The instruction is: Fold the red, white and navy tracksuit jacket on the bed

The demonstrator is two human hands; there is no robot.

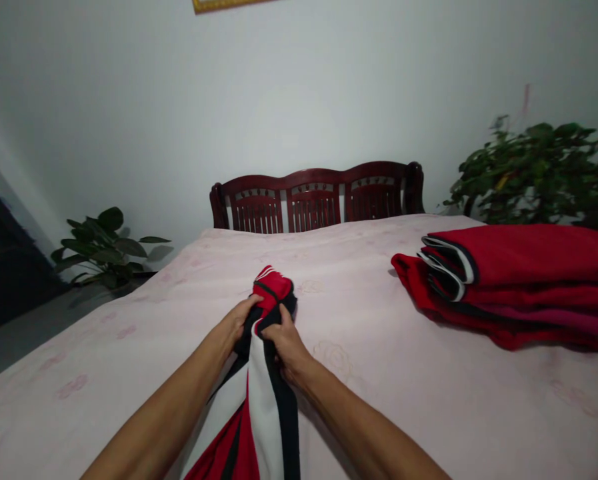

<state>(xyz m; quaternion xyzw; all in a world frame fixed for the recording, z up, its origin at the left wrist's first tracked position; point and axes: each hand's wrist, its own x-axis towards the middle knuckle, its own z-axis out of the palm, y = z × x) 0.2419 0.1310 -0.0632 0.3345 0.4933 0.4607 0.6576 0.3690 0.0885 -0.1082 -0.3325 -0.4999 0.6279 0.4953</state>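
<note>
Item, far left, at ten o'clock from the hands: a broad-leaved dark green houseplant (101, 247) standing on the grey floor (33, 350) beside the bed. Item: the left hand (236, 323), closed, curled around a bunched red, black and white striped cloth garment (261, 380). The garment lies on the bed, its gathered end just ahead of the hands and its lower length trailing back toward the person. Item: the right hand (286, 343), also closed, gripping the same garment just beside the left. Item, twelve o'clock: a carved dark red wooden headboard (316, 198). Beneath the garment: a pale pink floral bedspread (359, 320). Item, three o'clock: a folded stack of red fabric with black-and-white trim (509, 283), well apart from the hands. Item, two o'clock: a leafy green shrub (533, 170).
</note>
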